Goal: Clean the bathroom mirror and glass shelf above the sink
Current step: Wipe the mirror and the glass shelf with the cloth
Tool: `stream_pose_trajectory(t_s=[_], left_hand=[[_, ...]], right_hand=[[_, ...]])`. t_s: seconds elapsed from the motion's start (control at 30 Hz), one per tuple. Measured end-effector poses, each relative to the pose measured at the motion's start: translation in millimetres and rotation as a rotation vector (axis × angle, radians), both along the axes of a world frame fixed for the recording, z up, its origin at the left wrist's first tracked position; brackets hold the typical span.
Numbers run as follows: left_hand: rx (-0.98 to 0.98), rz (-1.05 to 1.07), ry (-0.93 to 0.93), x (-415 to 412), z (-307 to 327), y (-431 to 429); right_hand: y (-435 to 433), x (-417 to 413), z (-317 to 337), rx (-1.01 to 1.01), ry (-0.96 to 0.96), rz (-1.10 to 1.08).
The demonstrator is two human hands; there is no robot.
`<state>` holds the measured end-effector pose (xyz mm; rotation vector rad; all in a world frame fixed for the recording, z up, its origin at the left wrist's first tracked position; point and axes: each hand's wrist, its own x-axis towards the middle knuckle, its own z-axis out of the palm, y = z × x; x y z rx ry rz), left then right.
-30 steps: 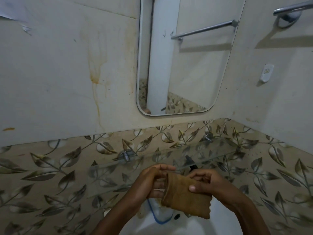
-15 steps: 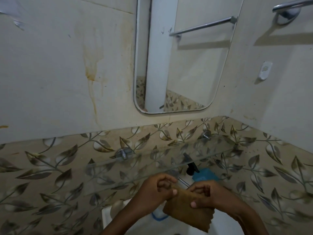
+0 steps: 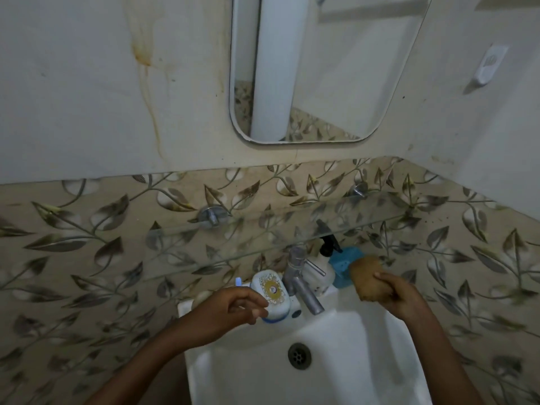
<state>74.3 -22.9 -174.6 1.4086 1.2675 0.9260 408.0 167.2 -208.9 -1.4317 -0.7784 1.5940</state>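
The rounded mirror (image 3: pixel 330 71) hangs on the wall above a clear glass shelf (image 3: pixel 263 238) held by two metal studs. My right hand (image 3: pixel 400 296) grips a folded brown cloth (image 3: pixel 368 277) just below the shelf's front edge, to the right of the tap. My left hand (image 3: pixel 233 308) hovers over the sink's back ledge with fingers loosely curled and nothing in them, close to a white soap case (image 3: pixel 270 290).
Below is a white sink (image 3: pixel 336 375) with a metal tap (image 3: pixel 301 282). A white pump bottle (image 3: pixel 320 271) and a blue soap dish (image 3: pixel 346 266) stand on the ledge behind it. A white wall hook (image 3: pixel 491 64) sits at the right. Leaf-patterned tiles run under the shelf.
My hands have parted: the left let go of the cloth and moved left, the right carried it to the right. The view tilted down, so the sink and ledge items now show.
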Motion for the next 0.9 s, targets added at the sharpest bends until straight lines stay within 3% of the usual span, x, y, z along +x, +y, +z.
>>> stream_pose_trajectory(t_s=[0.07, 0.17, 0.4, 0.5, 0.9], left_hand=[[-0.002, 0.023, -0.01, -6.7, -1.9, -1.6], [0.007, 0.041, 0.009, -15.8, -3.0, -1.1], [0.0, 0.142, -0.009, -20.3, -5.7, 6.4], [0.012, 0.16, -0.013, -21.0, -4.1, 11.4], [0.027, 0.141, -0.008, -25.6, -0.3, 19.4]], right_hand=[[17.4, -11.0, -1.7, -0.024, 0.138, -0.081], [42.9, -27.6, -7.6, -0.012, 0.184, -0.111], [78.3, -55.7, -20.2, 0.024, -0.011, -0.185], [79.2, -58.9, -27.5, 0.014, -0.066, -0.11], [97.0, -72.4, -27.4, -0.225, -0.128, -0.148]])
